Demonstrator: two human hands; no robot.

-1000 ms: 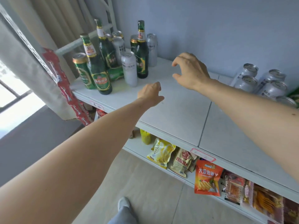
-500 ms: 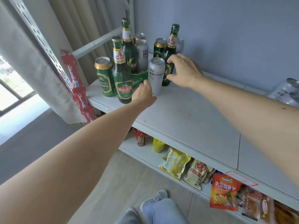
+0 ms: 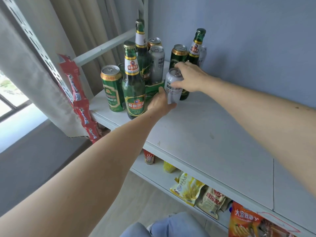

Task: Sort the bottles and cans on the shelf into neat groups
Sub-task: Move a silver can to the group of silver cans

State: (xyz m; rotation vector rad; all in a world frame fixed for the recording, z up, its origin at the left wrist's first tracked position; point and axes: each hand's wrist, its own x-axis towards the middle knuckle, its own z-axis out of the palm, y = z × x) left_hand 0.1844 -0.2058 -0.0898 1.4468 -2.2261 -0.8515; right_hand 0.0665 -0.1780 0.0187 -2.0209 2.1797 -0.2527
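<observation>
Bottles and cans crowd the left end of the white shelf (image 3: 213, 127). A silver can (image 3: 173, 90) stands at the front of the group. My right hand (image 3: 191, 77) grips its top rim from the right. My left hand (image 3: 160, 104) wraps round its lower left side, with the fingertips hidden behind it. A green can (image 3: 153, 89) lies on its side just behind. Three green bottles stand around: front (image 3: 134, 93), back (image 3: 142, 48), right (image 3: 196, 47). Upright green cans (image 3: 111, 89) (image 3: 177, 55) and another silver can (image 3: 157, 65) stand among them.
The blue wall (image 3: 248, 40) runs close behind the shelf. A strip of red snack packs (image 3: 80, 100) hangs at the shelf's left end beside a curtain. Snack bags (image 3: 188, 190) fill the lower shelf. The shelf's right part is bare white board.
Both hands have closed in on the front silver can. The right hand moved from the right bottle's side onto the can's top, and the left hand came up against its base.
</observation>
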